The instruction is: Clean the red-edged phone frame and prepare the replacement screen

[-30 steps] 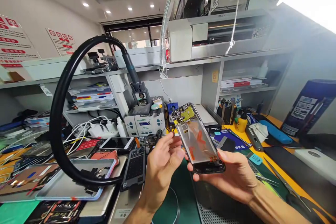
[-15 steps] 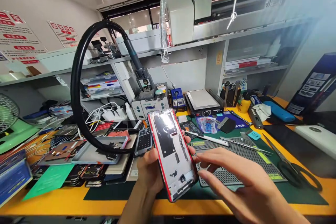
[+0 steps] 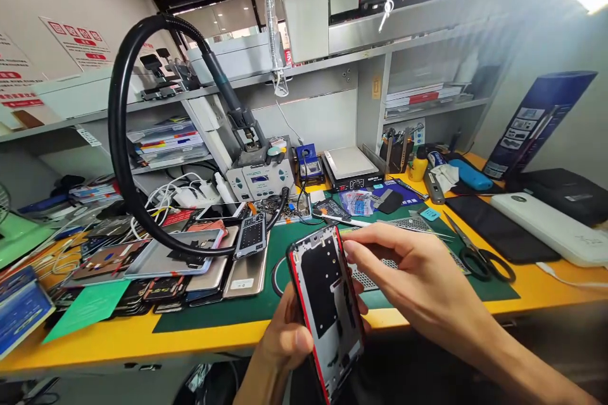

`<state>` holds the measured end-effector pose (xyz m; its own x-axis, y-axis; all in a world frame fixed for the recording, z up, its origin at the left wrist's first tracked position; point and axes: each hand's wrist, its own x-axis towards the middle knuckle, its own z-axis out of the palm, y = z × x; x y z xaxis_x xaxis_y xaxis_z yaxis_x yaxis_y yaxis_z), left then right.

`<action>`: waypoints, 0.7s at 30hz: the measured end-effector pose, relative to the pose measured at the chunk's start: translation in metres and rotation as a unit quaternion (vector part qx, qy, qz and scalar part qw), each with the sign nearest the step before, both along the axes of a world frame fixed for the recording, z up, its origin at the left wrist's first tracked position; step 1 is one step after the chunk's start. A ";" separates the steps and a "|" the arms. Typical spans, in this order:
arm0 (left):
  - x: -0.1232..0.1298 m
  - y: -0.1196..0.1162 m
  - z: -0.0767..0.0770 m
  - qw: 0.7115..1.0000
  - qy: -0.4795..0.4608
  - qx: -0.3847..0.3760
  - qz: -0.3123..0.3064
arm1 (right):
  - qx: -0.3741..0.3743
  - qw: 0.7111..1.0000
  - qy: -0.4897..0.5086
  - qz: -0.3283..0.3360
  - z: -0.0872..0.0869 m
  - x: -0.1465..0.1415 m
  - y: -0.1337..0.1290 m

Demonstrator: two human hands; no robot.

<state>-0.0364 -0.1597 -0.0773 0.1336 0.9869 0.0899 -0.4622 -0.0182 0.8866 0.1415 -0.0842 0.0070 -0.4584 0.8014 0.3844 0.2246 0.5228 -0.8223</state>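
Shelving unit, grey, with vertical dividers: behind the desk, holding stacked papers. Desk, yellow-topped: across the full width. Cutting mat, dark green, flat: on the desk. Hose, thick, black, looped: arching at the left above the clutter. Box, tall, dark blue, printed: standing at the right rear. Station, grey, with a small display: below the shelves. Heating-plate-like unit, black with a pale flat top: right of the station.

Left hand: fingers closed round the phone frame, thumb on its left edge, fingertips showing at its right edge. Right hand: fingers bent, thumb and forefinger tips together at the frame's upper right edge; whether they pinch it, cannot tell.

Phone frame, slim, rectangular, silver and black inside with red side edges: held tilted in front of the desk's near edge, open inner face showing, lower end near the bottom of the view.

Scissors, black-handled, metal-bladed: lying partly open at the right of the mat. Bottle, small, yellow, dark-capped: upright, near the shelving.
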 end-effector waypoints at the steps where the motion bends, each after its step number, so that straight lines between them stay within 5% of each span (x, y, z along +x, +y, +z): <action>1: -0.001 -0.001 0.000 1.000 0.007 0.004 -0.022 | -0.020 1.000 0.002 0.005 0.003 -0.001 0.000; 6: -0.012 -0.002 0.002 0.994 0.034 0.025 -0.097 | -0.040 0.999 0.006 -0.011 0.004 -0.003 -0.002; 14: -0.014 -0.004 0.001 0.994 0.059 0.069 -0.068 | -0.008 1.000 -0.012 -0.019 0.003 -0.002 -0.002; 21: -0.017 -0.007 -0.003 0.994 0.059 0.055 -0.077 | -0.089 0.995 0.029 0.031 0.011 -0.002 0.001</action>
<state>-0.0532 -0.1671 -0.0799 0.2986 0.9391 0.1698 -0.3594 -0.0542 0.9316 0.1393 -0.0831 0.0176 -0.4899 0.8301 0.2664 0.1466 0.3797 -0.9134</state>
